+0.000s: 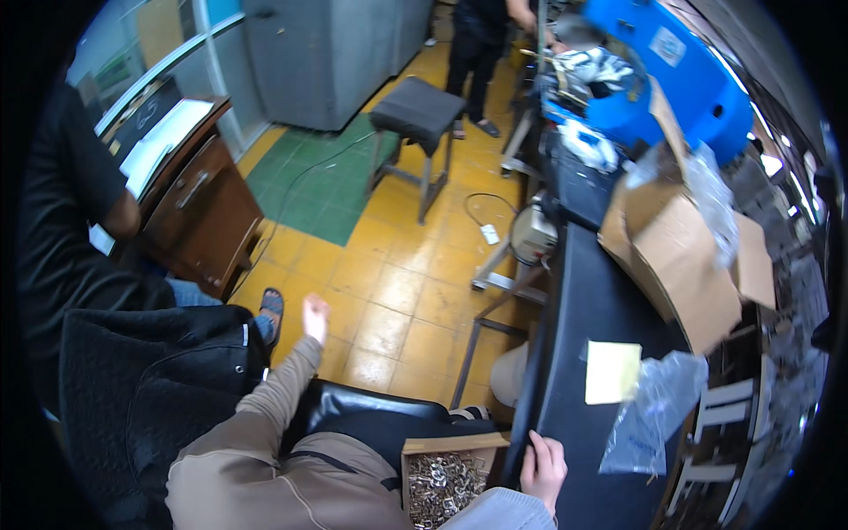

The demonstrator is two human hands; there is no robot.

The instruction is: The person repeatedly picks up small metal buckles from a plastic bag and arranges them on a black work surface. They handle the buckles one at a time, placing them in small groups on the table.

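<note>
My left hand (315, 319) is held out over the yellow floor, away from any object. It is small and slightly blurred, so how its fingers are bent is unclear, and nothing shows in it. My right hand (543, 465) rests on the near edge of the black table (574, 300), fingers loosely bent and touching the edge, with no object in it. Beside it, below the tabletop, an open cardboard box (452, 443) is filled with small shiny metal pieces, like buckles or rings. My right sleeve hides part of the box.
A yellow paper pad (612, 372), a clear plastic bag (654, 409) and an open carton (676, 238) lie on the table. Left are a seated person (66, 221), a black jacket (150, 371) and a wooden desk (199, 208). Ahead, a stool (417, 115) and a standing person (480, 49).
</note>
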